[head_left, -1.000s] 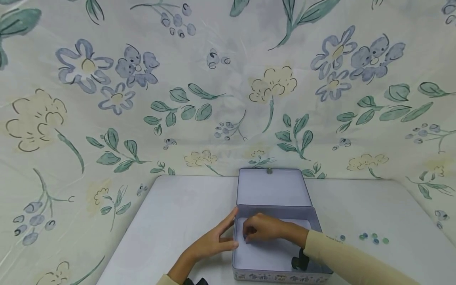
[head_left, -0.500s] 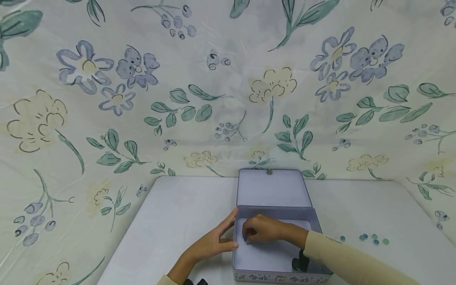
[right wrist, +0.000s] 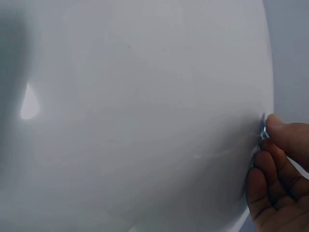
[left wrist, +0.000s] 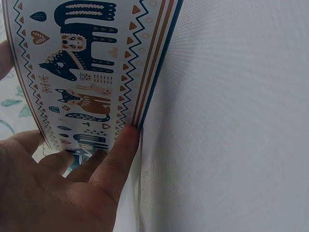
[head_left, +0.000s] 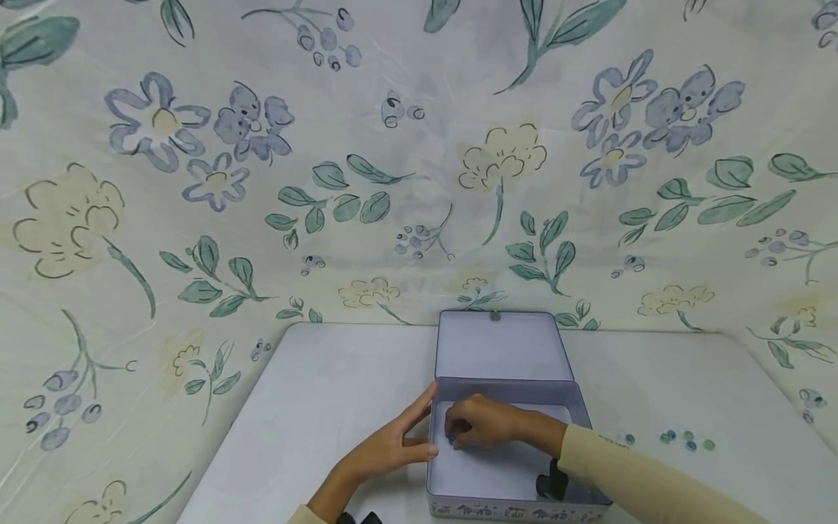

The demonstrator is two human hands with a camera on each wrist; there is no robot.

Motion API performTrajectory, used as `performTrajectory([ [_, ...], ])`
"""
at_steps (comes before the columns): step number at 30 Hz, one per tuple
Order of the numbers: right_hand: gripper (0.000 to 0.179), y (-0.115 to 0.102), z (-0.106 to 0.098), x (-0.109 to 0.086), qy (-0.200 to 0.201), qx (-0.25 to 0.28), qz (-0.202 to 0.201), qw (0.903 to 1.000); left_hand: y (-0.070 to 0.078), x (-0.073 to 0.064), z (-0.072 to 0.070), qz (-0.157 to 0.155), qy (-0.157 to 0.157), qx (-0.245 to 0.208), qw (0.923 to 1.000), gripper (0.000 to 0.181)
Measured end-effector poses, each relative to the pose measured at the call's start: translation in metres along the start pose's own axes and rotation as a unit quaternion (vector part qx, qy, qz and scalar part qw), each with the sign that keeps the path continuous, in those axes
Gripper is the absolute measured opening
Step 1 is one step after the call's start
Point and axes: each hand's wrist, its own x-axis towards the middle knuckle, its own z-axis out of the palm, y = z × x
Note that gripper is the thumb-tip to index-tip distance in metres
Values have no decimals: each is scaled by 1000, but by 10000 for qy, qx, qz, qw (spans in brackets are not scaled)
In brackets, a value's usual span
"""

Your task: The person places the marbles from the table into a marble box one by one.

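Box [head_left: 491, 469] stands open, lid [head_left: 503, 347] at twelve o'clock. Right hand [head_left: 484, 422] pinches a small blue piece [head_left: 452, 439] inside, toward nine o'clock. Left hand [head_left: 388, 450], fingers apart, touches the animal-printed outer wall [left wrist: 87, 58] at nine. Loose pieces [head_left: 689, 434]: three o'clock. Sleeve lettering [head_left: 613, 440]: illegible.

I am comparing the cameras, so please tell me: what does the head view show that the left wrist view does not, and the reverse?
Only head: the right hand pinching a blue piece, the loose pieces, the open lid.
Only left wrist: the outer left wall, printed with animals.
Both: the left hand touching the box, the table, the floral cloth.
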Motion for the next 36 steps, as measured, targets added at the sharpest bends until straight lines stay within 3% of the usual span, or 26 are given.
performTrajectory([
  [12,16,1,-1,1,-81,21,75,9999,-1,1,0,-32,-35,-12,10000,89],
  [21,18,-8,-21,-6,85,89,7,9999,0,2,0,-2,-42,-19,10000,89],
  [29,19,-14,-59,-34,344,272,-126,9990,1,3,1,-71,95,35,9999,90],
  [36,19,-7,-87,-78,862,479,-87,9951,0,3,1,-101,120,86,9998,91],
])
